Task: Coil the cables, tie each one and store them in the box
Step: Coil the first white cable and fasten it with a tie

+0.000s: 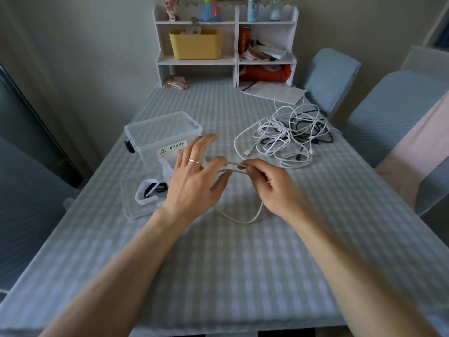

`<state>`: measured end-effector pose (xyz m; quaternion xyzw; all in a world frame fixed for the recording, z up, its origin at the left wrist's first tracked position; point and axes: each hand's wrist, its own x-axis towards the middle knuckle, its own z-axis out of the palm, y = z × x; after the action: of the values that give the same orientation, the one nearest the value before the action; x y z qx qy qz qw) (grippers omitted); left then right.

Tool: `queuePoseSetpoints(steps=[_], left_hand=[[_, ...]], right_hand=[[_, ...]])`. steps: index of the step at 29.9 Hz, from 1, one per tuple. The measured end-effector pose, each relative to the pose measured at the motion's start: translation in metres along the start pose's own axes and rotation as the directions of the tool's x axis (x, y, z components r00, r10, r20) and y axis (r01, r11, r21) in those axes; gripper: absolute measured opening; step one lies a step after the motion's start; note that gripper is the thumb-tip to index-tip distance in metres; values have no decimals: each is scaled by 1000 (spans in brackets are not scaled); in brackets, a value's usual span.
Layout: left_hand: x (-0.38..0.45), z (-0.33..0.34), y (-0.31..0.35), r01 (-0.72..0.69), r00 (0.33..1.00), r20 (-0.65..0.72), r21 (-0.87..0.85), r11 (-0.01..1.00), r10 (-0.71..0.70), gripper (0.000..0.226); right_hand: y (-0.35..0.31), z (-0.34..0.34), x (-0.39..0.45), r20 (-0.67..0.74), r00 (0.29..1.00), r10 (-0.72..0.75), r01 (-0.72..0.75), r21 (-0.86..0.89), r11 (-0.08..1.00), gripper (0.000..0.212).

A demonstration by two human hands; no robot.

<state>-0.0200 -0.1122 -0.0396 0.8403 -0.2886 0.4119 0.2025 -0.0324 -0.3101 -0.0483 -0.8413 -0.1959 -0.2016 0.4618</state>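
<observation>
Coiling has just begun: the right hand (pixel 269 184) pinches the white cable (pixel 245 218), one loop sagging toward six o'clock. The left hand (pixel 196 181) is spread, fingertips touching the strand. Next, probably another wrap. Ties (pixel 151 189) lie at nine o'clock, the clear box (pixel 161 135) at eleven, tangled cables (pixel 291 135) at one.

Single head-mounted wide-angle view, close above the near edge of the pale blue-and-white checked cloth-covered table (pixel 243 263), facing forward and downward along both forearms toward the white wooden shelf unit (pixel 226 45) at the far wall.
</observation>
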Motion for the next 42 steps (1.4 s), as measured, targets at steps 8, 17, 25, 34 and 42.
queuePoseSetpoints(steps=[8, 17, 25, 34, 42], left_hand=[[-3, 2, 9, 432, 901, 230, -368, 824, -369, 16], [5, -12, 16, 698, 716, 391, -419, 580, -579, 19], [3, -15, 29, 449, 842, 404, -161, 879, -357, 32], [33, -13, 25, 814, 440, 777, -557, -166, -451, 38], [25, -25, 16, 729, 465, 843, -539, -422, -271, 35]], right_hand=[[-1, -11, -6, 80, 996, -43, 50, -89, 995, 23], [11, -24, 1, 14, 1000, 18, -15, -149, 989, 8], [-5, -20, 5, 21, 977, -212, 211, -239, 948, 12], [-18, -16, 24, 103, 990, 100, -115, 144, 983, 19], [-10, -14, 19, 334, 909, 248, -403, 854, 328, 22]])
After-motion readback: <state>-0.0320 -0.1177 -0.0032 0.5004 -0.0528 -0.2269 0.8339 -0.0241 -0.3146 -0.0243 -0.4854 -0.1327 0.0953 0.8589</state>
